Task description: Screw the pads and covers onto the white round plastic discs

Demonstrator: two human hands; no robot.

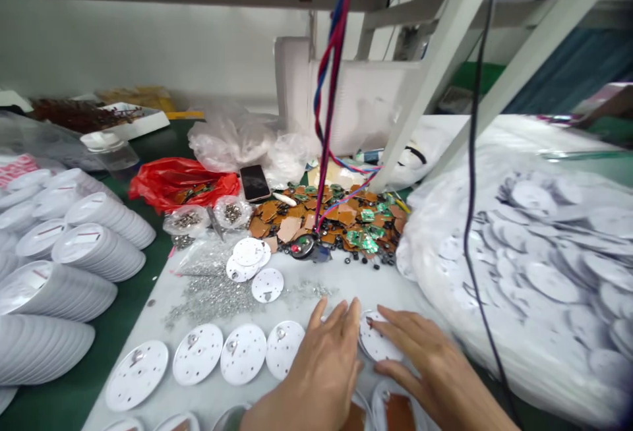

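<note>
My right hand [425, 358] grips a white perforated disc [378, 339] between thumb and fingers, low on the white work surface [316, 279]. My left hand [321, 362] lies just left of that disc, fingers spread, with its fingertips at or very near the disc's edge. It holds nothing. Several similar discs with small metal fittings [198, 354] lie in a row to its left. Above them sits a small overlapping group of discs [247, 256]. Further discs with brown pads [398, 411] sit below my right hand, partly hidden.
A spill of silver rivets [212, 296] lies beyond my left hand. Behind it is a heap of brown pieces and green circuit boards [326, 220]. A bulging plastic bag of white discs [539, 273] fills the right. Stacked white shades [59, 273] stand left. Hanging cables [332, 75] cross the view.
</note>
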